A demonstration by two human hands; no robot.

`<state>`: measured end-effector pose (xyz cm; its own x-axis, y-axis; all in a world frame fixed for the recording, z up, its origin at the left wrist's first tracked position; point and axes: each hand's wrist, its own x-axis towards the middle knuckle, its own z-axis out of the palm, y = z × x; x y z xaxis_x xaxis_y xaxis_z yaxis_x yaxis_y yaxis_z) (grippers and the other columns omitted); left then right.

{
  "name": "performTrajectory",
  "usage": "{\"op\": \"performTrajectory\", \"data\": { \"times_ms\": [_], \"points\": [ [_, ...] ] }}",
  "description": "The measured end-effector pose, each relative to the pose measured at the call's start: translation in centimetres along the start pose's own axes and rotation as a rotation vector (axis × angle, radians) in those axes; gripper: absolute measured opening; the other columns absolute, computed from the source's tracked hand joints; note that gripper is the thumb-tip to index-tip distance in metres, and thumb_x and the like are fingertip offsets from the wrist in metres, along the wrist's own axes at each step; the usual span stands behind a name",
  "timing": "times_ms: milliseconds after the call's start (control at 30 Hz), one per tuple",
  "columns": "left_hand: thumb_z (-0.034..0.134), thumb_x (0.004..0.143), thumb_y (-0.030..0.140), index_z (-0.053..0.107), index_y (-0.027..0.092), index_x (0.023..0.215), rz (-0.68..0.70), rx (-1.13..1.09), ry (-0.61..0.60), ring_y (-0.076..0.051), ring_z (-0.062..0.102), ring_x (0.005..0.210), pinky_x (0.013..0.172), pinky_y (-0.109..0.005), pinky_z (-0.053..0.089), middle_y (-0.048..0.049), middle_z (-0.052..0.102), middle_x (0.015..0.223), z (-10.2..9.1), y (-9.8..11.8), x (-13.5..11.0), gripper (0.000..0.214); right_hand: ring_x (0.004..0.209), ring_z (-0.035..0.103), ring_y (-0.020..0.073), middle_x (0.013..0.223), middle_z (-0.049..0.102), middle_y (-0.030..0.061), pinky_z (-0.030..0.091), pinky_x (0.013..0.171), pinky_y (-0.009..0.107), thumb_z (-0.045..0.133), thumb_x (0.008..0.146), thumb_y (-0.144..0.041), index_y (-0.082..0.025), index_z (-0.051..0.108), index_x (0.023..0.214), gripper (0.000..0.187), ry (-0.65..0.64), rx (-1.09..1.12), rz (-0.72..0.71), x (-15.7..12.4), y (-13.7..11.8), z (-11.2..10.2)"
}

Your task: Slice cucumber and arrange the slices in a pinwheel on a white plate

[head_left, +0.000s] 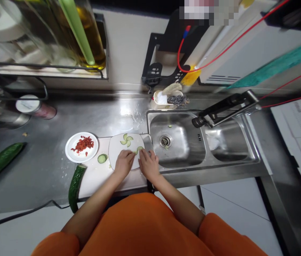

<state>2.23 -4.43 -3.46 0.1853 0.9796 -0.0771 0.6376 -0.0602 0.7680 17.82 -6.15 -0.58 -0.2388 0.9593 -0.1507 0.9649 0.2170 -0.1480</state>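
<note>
A white squarish plate lies on the white cutting board. Thin cucumber slices form a pinwheel on its upper part. My left hand is over the plate's lower middle, its fingers closed at the tips on a small cucumber slice. Close beside it on the right, my right hand rests over the plate's edge with fingers somewhat apart, their tips at another cucumber slice. Left of the plate sit a cucumber end piece and a cut cucumber lying across the board's edge.
A round white plate of chopped red pieces stands at the board's upper left. A whole cucumber lies far left. To the right is a double sink with a black faucet. A lidded jar stands at the back left.
</note>
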Motion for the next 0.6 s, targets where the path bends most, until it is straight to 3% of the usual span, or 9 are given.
{"op": "performTrajectory", "data": {
  "times_ms": [600],
  "points": [
    [0.048, 0.091, 0.031, 0.074, 0.024, 0.097, 0.002, 0.011, 0.019, -0.024, 0.053, 0.095, 0.092, -0.04, 0.041, -0.0115, 0.066, 0.096, 0.22, 0.16, 0.45, 0.028, 0.125, 0.038, 0.0322, 0.138, 0.051, 0.0153, 0.032, 0.095, 0.046, 0.038, 0.097, -0.027, -0.017, 0.048, 0.139, 0.044, -0.006, -0.024, -0.007, 0.54, 0.44, -0.16]
  ]
}}
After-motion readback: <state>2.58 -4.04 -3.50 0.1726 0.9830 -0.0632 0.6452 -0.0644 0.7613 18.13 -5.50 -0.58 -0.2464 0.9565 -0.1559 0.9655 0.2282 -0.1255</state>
